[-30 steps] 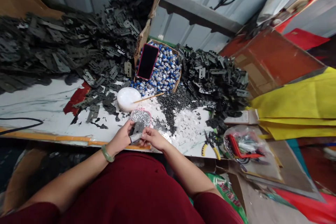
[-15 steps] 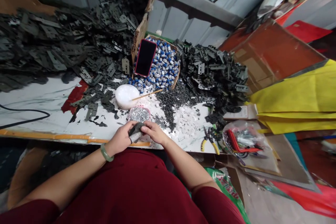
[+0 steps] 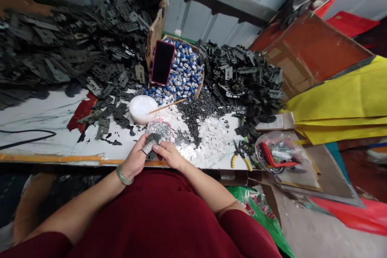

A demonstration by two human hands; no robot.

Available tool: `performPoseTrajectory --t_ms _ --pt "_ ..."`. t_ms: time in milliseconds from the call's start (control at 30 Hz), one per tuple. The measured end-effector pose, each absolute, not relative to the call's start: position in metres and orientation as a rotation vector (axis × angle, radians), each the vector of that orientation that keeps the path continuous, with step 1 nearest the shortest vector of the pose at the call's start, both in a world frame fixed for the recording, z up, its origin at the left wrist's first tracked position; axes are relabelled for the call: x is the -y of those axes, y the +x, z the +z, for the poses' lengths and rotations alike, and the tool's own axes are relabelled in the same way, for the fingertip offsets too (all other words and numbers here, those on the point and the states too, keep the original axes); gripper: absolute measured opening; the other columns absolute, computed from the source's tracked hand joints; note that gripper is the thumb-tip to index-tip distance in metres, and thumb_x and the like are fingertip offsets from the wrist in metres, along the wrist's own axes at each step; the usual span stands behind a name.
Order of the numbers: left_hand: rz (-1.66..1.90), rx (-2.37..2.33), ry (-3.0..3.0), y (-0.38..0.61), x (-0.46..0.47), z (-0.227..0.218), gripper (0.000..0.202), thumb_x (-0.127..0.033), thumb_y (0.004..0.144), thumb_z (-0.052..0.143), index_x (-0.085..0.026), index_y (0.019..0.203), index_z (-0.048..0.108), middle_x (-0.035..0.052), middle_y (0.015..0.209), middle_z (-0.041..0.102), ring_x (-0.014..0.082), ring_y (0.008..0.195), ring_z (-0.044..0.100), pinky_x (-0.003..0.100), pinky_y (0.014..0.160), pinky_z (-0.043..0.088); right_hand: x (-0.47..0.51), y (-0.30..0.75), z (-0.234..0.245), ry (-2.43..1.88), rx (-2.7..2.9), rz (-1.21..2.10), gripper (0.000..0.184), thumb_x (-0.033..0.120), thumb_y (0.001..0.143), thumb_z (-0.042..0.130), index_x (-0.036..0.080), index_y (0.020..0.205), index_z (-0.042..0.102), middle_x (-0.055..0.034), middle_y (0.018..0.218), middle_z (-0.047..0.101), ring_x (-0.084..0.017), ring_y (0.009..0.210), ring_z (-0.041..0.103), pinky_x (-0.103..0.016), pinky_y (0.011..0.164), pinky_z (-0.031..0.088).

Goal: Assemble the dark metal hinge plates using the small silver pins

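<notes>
Head view: the left hand (image 3: 135, 158) is pinching a dark metal bracket (image 3: 151, 144) in a closed grip, just in front of a foil-lined tray of small silver parts (image 3: 158, 130). The right hand (image 3: 170, 156) is pressing against the bracket, though how tightly its grip is closing is impossible to tell. Behind the tray, a white plastic dome (image 3: 140, 109) is sitting on the counter (image 3: 39, 113) beside heaps of dark brackets (image 3: 236, 76).

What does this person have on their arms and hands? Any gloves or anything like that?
No gloves: the left hand and right hand are bare. A pale green bangle, possibly jade, circles the left wrist. The dark red top has short sleeves, leaving the forearms uncovered.
</notes>
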State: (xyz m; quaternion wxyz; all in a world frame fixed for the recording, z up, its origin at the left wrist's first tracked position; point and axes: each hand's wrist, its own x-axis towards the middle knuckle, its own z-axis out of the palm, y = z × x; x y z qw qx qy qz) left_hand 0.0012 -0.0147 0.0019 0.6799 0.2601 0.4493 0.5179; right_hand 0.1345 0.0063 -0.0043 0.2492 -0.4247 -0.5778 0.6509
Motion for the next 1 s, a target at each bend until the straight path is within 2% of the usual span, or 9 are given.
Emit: performPoseTrajectory --t_ms 100,167,300,400,533,700,867,933,1000 --pt "1.111 -0.999 0.373 0.001 0.010 0.000 0.022 -0.023 0.064 0.074 -0.017 0.075 0.056 -0.0043 0.061 0.057 0.0086 0.053 0.051 0.018 0.047 0.039 -0.011 0.138 -0.008 -1.220 1.647 1.793 0.058 0.073 0.081 0.037 0.019 0.064 0.048 0.0039 0.052 0.046 -0.010 0.051 0.043 -0.023 0.053 0.036" --pt "1.041 -0.952 0.207 -0.002 0.006 -0.002 0.015 -0.023 0.070 0.068 -0.016 0.069 0.054 -0.0041 0.055 0.054 0.0068 0.044 0.045 0.018 0.040 0.033 -0.016 0.145 -0.005 -1.303 1.805 1.606 0.059 0.071 0.085 0.031 0.019 0.067 0.052 0.0011 0.057 0.051 -0.012 0.057 0.048 -0.025 0.058 0.039" --pt "0.888 -0.881 -0.015 -0.005 -0.001 -0.007 0.014 -0.016 0.079 0.054 -0.015 0.064 0.053 -0.0017 0.052 0.053 0.0079 0.041 0.045 0.018 0.036 0.033 -0.023 0.153 0.007 -1.154 2.160 0.894 0.054 0.068 0.077 0.053 0.018 0.097 0.059 -0.0090 0.095 0.062 -0.021 0.090 0.054 -0.035 0.082 0.043" --pt "0.889 -0.897 -0.047 -0.004 -0.002 -0.009 0.015 -0.010 0.080 0.048 -0.015 0.068 0.056 0.0003 0.058 0.057 0.0110 0.049 0.054 0.020 0.041 0.042 -0.021 0.148 0.010 -0.826 2.409 0.679 0.060 0.064 0.076 0.059 0.018 0.115 0.055 -0.0129 0.111 0.059 -0.025 0.105 0.050 -0.039 0.092 0.040" --pt "0.902 -0.881 -0.046 -0.001 0.001 -0.014 0.017 -0.006 0.079 0.048 -0.016 0.066 0.053 -0.0012 0.057 0.053 0.0107 0.050 0.055 0.020 0.042 0.045 -0.013 0.135 0.000 -0.869 2.495 0.559 0.046 0.057 0.084 0.053 0.018 0.108 0.060 -0.0112 0.101 0.061 -0.023 0.096 0.050 -0.038 0.086 0.041" --pt "0.896 -0.879 -0.053 0.001 0.000 -0.013 0.018 -0.008 0.078 0.049 -0.017 0.062 0.049 -0.0032 0.054 0.048 0.0098 0.045 0.051 0.019 0.040 0.043 -0.005 0.125 -0.014 -0.982 2.406 0.521 0.045 0.058 0.082 0.054 0.018 0.102 0.063 -0.0108 0.093 0.060 -0.023 0.091 0.049 -0.038 0.083 0.041" --pt "0.930 -0.895 0.011 -0.002 0.004 -0.007 0.011 -0.012 0.076 0.056 -0.016 0.066 0.053 -0.0034 0.055 0.052 0.0086 0.046 0.050 0.019 0.041 0.043 -0.005 0.146 -0.017 -0.924 2.365 0.598 0.051 0.058 0.080 0.058 0.018 0.112 0.059 -0.0121 0.107 0.061 -0.023 0.100 0.052 -0.037 0.088 0.042" --pt "0.953 -0.917 0.072 -0.008 0.007 -0.009 0.013 -0.014 0.072 0.063 -0.016 0.064 0.052 -0.0049 0.051 0.050 0.0064 0.042 0.045 0.016 0.037 0.037 -0.010 0.171 -0.016 -1.083 2.321 0.617 0.046 0.052 0.084 0.056 0.018 0.113 0.059 -0.0127 0.108 0.061 -0.022 0.100 0.054 -0.036 0.087 0.043" --pt "0.959 -0.935 0.128 -0.014 0.009 -0.013 0.017 -0.018 0.070 0.067 -0.015 0.063 0.052 -0.0057 0.049 0.049 0.0050 0.040 0.041 0.015 0.035 0.032 -0.018 0.199 -0.013 -1.392 2.257 0.593 0.031 0.042 0.089 0.052 0.018 0.104 0.063 -0.0109 0.097 0.064 -0.021 0.094 0.056 -0.034 0.083 0.044"
